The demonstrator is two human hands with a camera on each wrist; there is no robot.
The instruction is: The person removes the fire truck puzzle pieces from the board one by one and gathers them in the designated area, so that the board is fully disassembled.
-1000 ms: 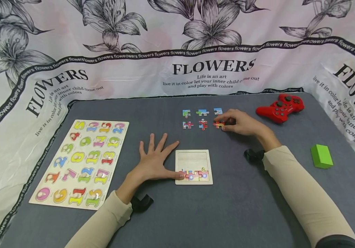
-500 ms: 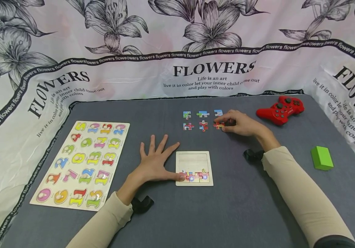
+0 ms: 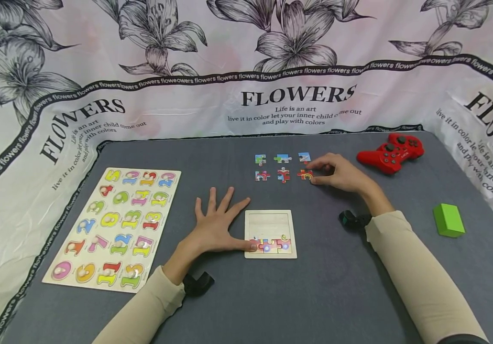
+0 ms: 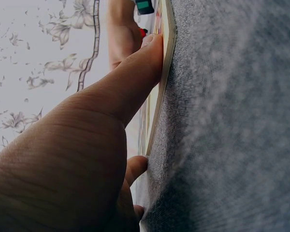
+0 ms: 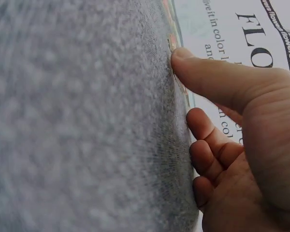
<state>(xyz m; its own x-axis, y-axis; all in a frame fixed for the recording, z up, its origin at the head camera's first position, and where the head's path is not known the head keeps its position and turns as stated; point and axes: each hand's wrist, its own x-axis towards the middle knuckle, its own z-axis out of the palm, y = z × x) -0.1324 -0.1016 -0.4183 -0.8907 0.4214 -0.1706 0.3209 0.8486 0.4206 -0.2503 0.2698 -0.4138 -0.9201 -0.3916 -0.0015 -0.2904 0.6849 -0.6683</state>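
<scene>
My left hand (image 3: 213, 231) lies spread flat on the table, its thumb resting on the lower left corner of a square wooden puzzle tray (image 3: 268, 217). A row of pink and purple jigsaw pieces (image 3: 274, 246) fills the tray's near part; the thumb covers some of the left one. Beyond the tray, my right hand (image 3: 343, 176) is at a red and yellow jigsaw piece (image 3: 305, 175), with thumb and index fingertips apart at its right side. In the right wrist view the thumb (image 5: 203, 70) touches down by the piece's edge and the other fingers bend loosely.
More loose jigsaw pieces (image 3: 282, 158) lie in two rows at the back. A wooden number board (image 3: 140, 229) is on the left. A red game controller (image 3: 391, 153) and a green block (image 3: 449, 220) sit on the right. A flower-printed cloth (image 3: 186, 110) hangs behind the table.
My right hand has drawn slightly to the right, its index finger moving off the red and yellow jigsaw piece, which stays in place. The left hand has kept its place on the tray.
</scene>
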